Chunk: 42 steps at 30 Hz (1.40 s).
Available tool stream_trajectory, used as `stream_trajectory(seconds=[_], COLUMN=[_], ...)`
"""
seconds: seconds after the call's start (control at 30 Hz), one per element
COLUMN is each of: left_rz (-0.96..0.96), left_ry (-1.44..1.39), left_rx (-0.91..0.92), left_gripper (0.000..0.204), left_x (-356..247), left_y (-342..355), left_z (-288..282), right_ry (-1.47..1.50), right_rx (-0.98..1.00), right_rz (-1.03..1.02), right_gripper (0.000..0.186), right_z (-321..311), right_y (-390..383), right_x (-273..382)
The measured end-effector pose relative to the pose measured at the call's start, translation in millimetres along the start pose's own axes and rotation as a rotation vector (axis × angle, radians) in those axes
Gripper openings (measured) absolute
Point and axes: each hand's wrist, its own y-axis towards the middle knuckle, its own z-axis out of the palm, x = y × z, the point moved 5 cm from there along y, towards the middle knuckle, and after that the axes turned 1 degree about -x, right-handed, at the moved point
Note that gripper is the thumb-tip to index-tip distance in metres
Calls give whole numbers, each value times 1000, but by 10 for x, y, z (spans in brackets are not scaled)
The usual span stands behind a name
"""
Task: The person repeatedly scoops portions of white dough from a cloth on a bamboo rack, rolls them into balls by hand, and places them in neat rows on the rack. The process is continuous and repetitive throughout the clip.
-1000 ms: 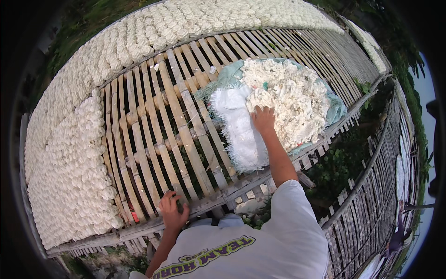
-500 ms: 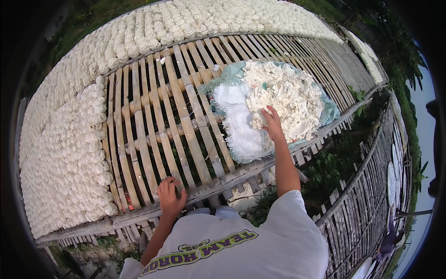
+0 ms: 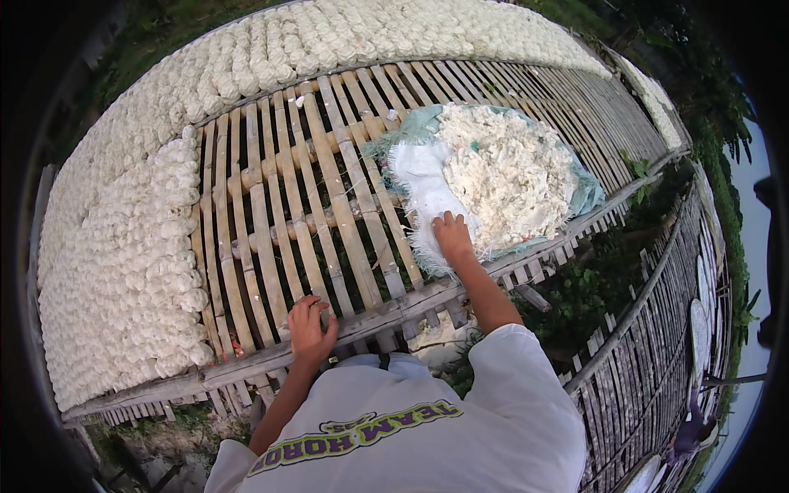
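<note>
On the bamboo rack lies a spread woven sack, pale green with a frayed white flap point(image 3: 423, 185). A heap of off-white, crumbly lumps point(image 3: 514, 168) is piled on it. My right hand point(image 3: 453, 238) is at the near part of the white flap, left of the heap, its fingers bent down and closed on the cloth; the fingertips are partly hidden. Beside the front rail point(image 3: 374, 322) of the rack, my left hand point(image 3: 311, 329) rests over the slats with loosely bent fingers and thumb apart, holding nothing.
Rows of off-white, rounded noodle-like bundles point(image 3: 123, 255) cover the rack's left and far sides. Gaps run between the bamboo slats point(image 3: 271, 197). Another slatted rack point(image 3: 633, 370) stands to the right, past green plants. Another person point(image 3: 689, 437) is at the far lower right.
My right hand has moved from the left side of the heap down toward me, onto the white flap, and its fingers have closed. The left hand has stayed by the rail.
</note>
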Motion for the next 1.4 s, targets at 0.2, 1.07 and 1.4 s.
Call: stream_trajectory(seconds=[0.2,1.07,1.4], left_rz=[11,-1008,-696], left_ry=[-7,-2069,-2210], left_rx=[-23,9,291], left_gripper=[37,88,89], left_x=[-2,-426,-322], left_y=[1,274,303], left_z=[-58,-271,-335], right_ry=[1174,1511,1242], right_rx=[-263,-74,-341], right_rz=[629,-174,-651], right_gripper=[25,36,49], right_z=[-508,-2314,-2634], right_y=[112,-833,-1034], right_x=[-590,2887,2959])
